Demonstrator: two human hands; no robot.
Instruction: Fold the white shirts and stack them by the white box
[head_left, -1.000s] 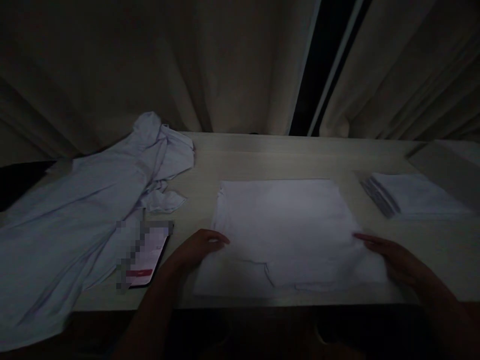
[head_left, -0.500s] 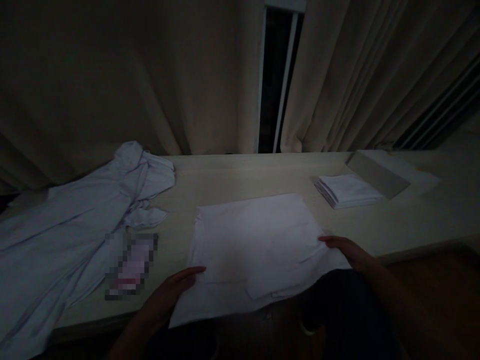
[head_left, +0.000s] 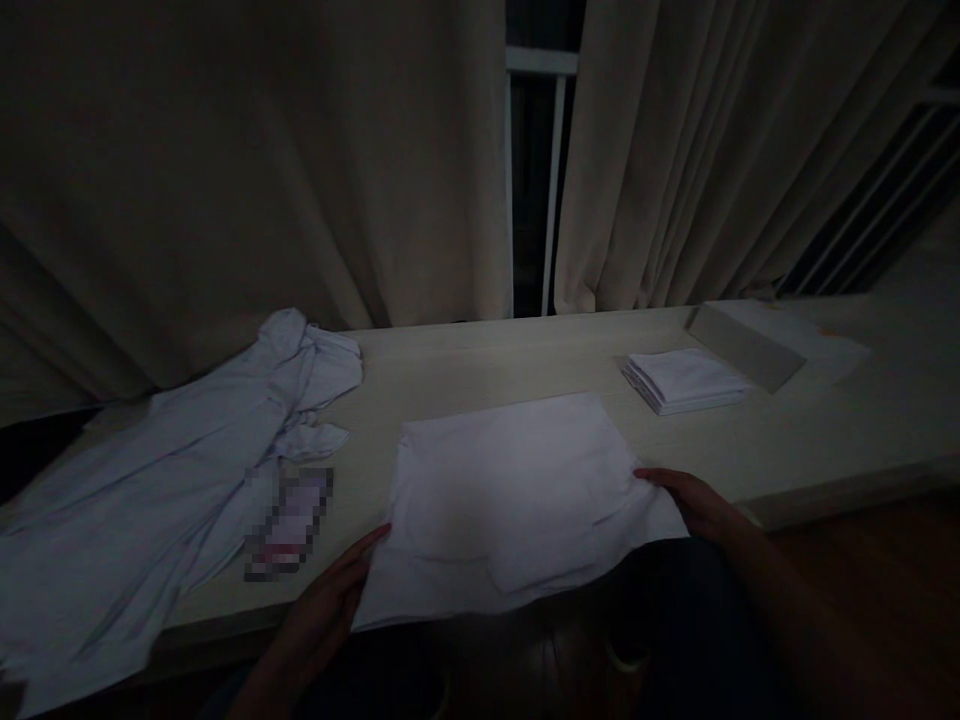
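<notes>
A partly folded white cloth [head_left: 510, 490] lies across the pale counter, its near edge hanging over the front. My left hand [head_left: 341, 580] is at the cloth's left edge, with the fingertips on the edge and part of the hand beneath it. At the right edge, my right hand [head_left: 690, 500] grips the fabric between thumb and fingers. Small creases run through the cloth near the right hand and along its lower part. Whether it is a garment I cannot tell.
Rumpled white fabric [head_left: 180, 480] spreads over the counter [head_left: 442, 370] on the left, beside a blurred-out flat object [head_left: 292, 525]. A stack of folded white cloths [head_left: 682, 380] sits at the right, near a grey board [head_left: 746, 345]. Beige curtains [head_left: 405, 170] hang behind.
The view has tilted and shifted slightly. My left hand has slid outward a little, from on top of the cloth to its left edge. My right hand keeps its hold.
</notes>
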